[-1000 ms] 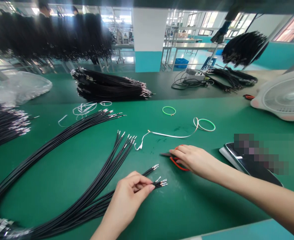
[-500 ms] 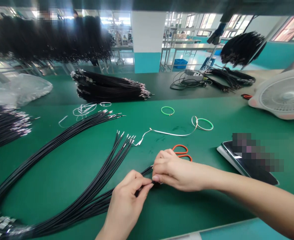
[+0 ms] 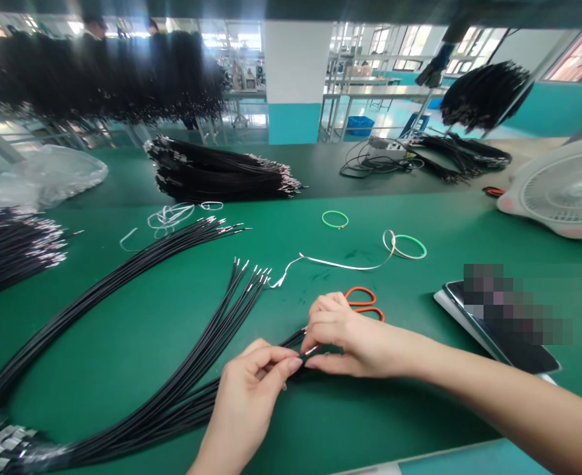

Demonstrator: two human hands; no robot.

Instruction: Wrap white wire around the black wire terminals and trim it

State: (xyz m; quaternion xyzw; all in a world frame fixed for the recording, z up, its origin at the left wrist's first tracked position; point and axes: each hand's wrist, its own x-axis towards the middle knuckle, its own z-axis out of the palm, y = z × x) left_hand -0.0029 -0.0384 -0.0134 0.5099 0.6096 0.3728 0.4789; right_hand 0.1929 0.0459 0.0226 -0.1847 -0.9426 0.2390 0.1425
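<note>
A bundle of black cables (image 3: 182, 406) runs from the lower left to my hands. My left hand (image 3: 251, 389) pinches a cable between thumb and forefinger close to its end. Right beside those fingertips, my right hand (image 3: 343, 336) has its fingers curled around the same cable end, whose silver tip (image 3: 311, 351) shows between thumb and forefinger. Other cable ends pass partly hidden behind the hands. Orange-handled scissors (image 3: 363, 297) lie just beyond my right hand, their blades hidden by it. Another group of cables (image 3: 236, 300) fans out to the left, tips bare.
A white strap (image 3: 340, 264) and green rings (image 3: 335, 220) lie ahead. At the right are a phone (image 3: 499, 336) and a white fan (image 3: 568, 188). Cable piles (image 3: 222, 171) stand at the back, with a plastic bag (image 3: 48, 175) at left. Further cables hang above.
My right thumb and forefinger have parted slightly, uncovering the silver cable tip. My left fingers have shifted a little along the cable. The whole view has moved slightly.
</note>
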